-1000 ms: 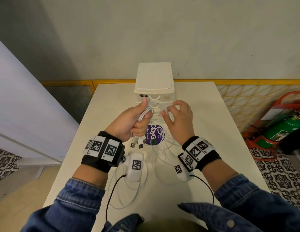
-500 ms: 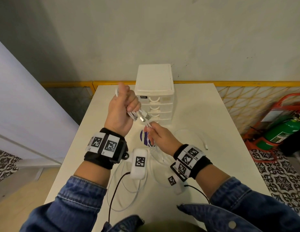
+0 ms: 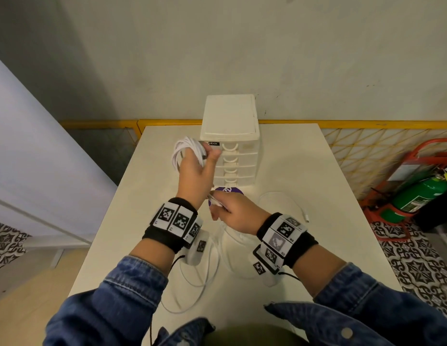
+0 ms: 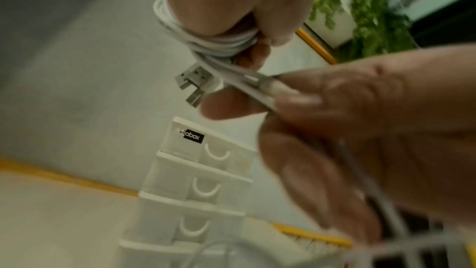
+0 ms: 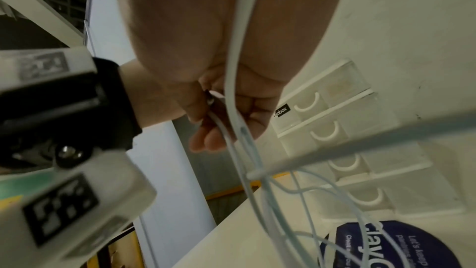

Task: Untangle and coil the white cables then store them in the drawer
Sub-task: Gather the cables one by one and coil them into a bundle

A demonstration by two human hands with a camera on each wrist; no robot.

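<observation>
Left hand (image 3: 196, 168) has lifted since a second ago, now clamped on a wound bundle of white cables (image 3: 186, 152) just in front of the drawer unit (image 3: 231, 146); USB plugs (image 4: 192, 85) poke out below the fist. Right hand (image 3: 236, 214) dropped below the left, pinching trailing strands (image 5: 233, 97). Loose cable (image 3: 283, 208) on the table right of that hand, so coiling looks partly done, drawers closed

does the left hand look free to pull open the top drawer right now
Probably not. The left hand sits right beside the top drawer with nothing between them, but its fingers grip the coiled white cables. It would likely have to put the coil down first.
</observation>
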